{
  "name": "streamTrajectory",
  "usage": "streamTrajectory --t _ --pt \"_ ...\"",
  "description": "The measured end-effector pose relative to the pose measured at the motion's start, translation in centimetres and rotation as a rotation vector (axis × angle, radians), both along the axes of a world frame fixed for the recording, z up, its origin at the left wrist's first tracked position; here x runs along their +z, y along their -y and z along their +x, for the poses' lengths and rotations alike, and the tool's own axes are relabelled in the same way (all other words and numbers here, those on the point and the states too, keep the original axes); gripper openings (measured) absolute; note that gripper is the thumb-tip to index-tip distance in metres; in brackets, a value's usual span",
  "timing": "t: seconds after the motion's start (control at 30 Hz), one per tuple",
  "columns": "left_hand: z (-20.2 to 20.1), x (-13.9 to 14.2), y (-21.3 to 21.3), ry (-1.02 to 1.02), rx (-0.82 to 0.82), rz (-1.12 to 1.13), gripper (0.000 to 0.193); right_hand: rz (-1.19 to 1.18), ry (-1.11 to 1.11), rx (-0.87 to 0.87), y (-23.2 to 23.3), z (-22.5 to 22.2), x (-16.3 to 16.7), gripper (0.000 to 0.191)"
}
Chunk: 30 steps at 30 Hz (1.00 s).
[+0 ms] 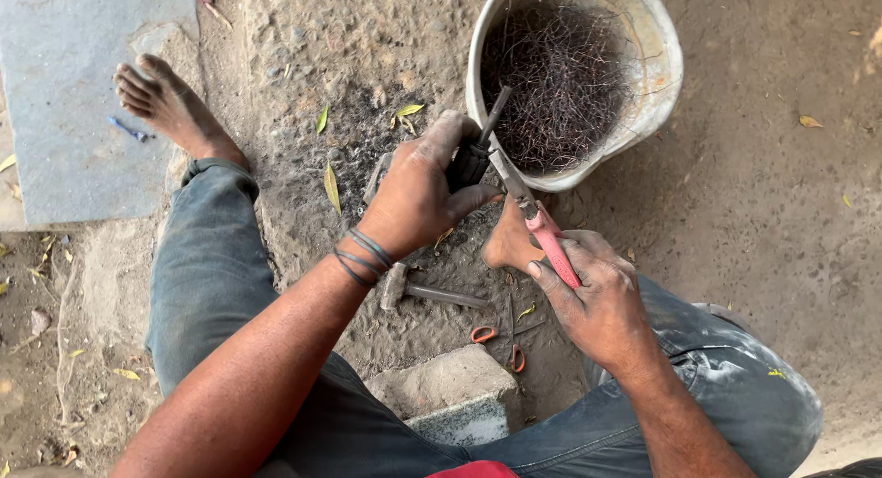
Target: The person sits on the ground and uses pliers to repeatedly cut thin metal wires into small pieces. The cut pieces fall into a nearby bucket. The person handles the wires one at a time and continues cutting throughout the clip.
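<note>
My left hand [418,195] grips a short dark piece, a cable-like stub [473,157], whose upper end sticks out toward the bucket. My right hand [597,299] is closed on the pink handle of a knife-like metal tool [542,230], and its blade tip [505,170] rests against the dark piece just below my left thumb. Both hands work above the dirt ground, between my knees and right in front of the bucket.
A white bucket [661,65] full of fine dark wire strands stands just beyond the hands. A hammer [418,292] and orange-handled scissors [501,340] lie on the ground below them. A stone block [450,391] sits near me. My bare foot [161,97] rests by a grey slab [83,92].
</note>
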<state>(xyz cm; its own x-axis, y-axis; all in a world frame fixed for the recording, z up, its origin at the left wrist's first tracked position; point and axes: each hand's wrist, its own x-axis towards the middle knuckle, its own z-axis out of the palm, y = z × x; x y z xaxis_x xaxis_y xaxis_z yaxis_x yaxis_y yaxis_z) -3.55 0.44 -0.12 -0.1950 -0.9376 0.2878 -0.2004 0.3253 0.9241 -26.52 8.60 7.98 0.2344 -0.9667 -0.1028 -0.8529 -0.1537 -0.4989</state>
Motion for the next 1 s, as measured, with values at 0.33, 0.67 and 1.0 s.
streamTrajectory --t 0.33,0.67,1.0 --pt "0.8 0.0 1.2 -0.395 -0.169 0.445 0.031 -0.056 -0.105 -0.023 -0.3 0.5 0.3 0.027" --pt "-1.6 -1.4 0.8 -0.121 0.194 0.045 0.030 0.026 0.042 -0.039 -1.5 1.6 1.0 0.021" --pt "-2.3 0.0 0.6 -0.898 0.030 0.644 0.033 0.994 1.284 -0.379 -2.2 2.0 0.3 0.025"
